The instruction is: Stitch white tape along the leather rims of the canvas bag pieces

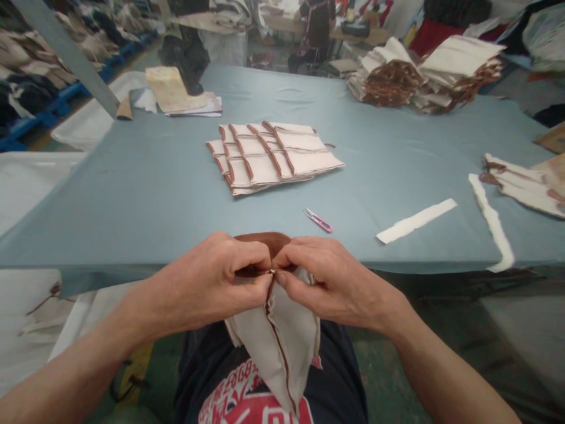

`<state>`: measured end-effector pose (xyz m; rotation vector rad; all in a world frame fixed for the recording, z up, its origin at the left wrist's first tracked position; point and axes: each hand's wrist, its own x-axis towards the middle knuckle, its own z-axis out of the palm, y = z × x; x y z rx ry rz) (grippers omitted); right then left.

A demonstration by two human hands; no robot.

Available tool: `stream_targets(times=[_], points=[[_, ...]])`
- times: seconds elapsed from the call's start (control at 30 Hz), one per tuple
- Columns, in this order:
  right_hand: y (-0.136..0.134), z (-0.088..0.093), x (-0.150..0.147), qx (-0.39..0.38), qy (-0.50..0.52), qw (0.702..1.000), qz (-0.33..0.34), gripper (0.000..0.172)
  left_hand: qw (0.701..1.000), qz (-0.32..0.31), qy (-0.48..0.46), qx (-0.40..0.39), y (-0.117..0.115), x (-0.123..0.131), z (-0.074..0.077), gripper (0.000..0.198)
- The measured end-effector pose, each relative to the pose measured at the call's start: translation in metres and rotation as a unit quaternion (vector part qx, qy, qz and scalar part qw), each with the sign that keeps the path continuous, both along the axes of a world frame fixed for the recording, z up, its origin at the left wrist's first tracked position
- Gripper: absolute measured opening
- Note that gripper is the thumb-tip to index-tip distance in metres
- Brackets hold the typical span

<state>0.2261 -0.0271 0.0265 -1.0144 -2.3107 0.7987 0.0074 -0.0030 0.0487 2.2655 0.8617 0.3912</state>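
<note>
Between my hands hangs a cream fabric pouch [256, 327] with a brown-edged seam down its middle and a brown band inside its open top. My left hand [216, 280] pinches the top edge at the seam. Thumb and fingers of my right hand [324, 280] pinch the same edge, so that the fingertips nearly meet. The pouch hangs in front of my dark printed shirt, just off the table's front edge. Beyond it on the table lie pink-handled thread snips [318, 220] and a fanned stack of similar cream pouches with brown edges [273, 156].
A blue-grey cover spreads over the table [154, 194]. White strips [417, 221] lie at the right, near another cream piece [529, 185]. Tall bundles of cream and brown pieces [392, 79] stand at the back right. A yellowish block-like object [170, 88] sits back left, beside a slanted post [70, 56].
</note>
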Motion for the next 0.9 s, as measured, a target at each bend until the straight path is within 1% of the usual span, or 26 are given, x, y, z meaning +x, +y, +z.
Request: stream_targets(times=[0.1, 0.23, 0.4, 0.47, 0.53, 0.6, 0.67, 0.77, 0.83, 0.9], points=[[0.000, -0.002, 0.002, -0.001, -0.009, 1.000, -0.005, 0.011, 0.999, 0.016, 0.007, 0.029, -0.002, 0.000, -0.005, 0.016], [0.001, -0.003, 0.001, -0.006, -0.012, 1.000, -0.022, 0.009, 0.999, 0.011, 0.003, 0.042, -0.003, 0.001, -0.006, 0.013], [0.003, -0.005, -0.005, -0.043, -0.014, 0.998, -0.035, 0.007, 0.997, -0.016, 0.002, 0.073, -0.003, 0.004, -0.008, 0.015], [0.003, -0.007, -0.006, -0.045, -0.008, 0.998, -0.043, 0.006, 0.995, -0.032, 0.004, 0.090, -0.003, 0.005, -0.010, 0.017], [0.004, -0.010, -0.006, -0.046, 0.006, 0.998, -0.050, 0.005, 0.991, -0.055, -0.006, 0.119, -0.002, 0.006, -0.013, 0.019], [0.004, -0.012, -0.004, -0.067, 0.028, 0.996, -0.054, 0.004, 0.984, -0.072, -0.016, 0.162, -0.001, 0.005, -0.017, 0.023], [0.004, -0.014, -0.002, -0.103, 0.052, 0.992, -0.051, 0.005, 0.976, -0.084, -0.013, 0.199, -0.001, 0.002, -0.023, 0.024], [0.007, -0.016, 0.001, -0.185, 0.106, 0.976, -0.035, 0.009, 0.971, -0.103, 0.010, 0.217, -0.001, -0.007, -0.031, 0.024], [0.011, -0.019, 0.003, -0.274, 0.159, 0.948, -0.013, 0.009, 0.969, -0.114, 0.026, 0.218, -0.001, -0.013, -0.034, 0.024], [0.014, -0.023, 0.003, -0.363, 0.217, 0.906, 0.017, 0.010, 0.966, -0.127, 0.039, 0.223, 0.000, -0.017, -0.035, 0.026]])
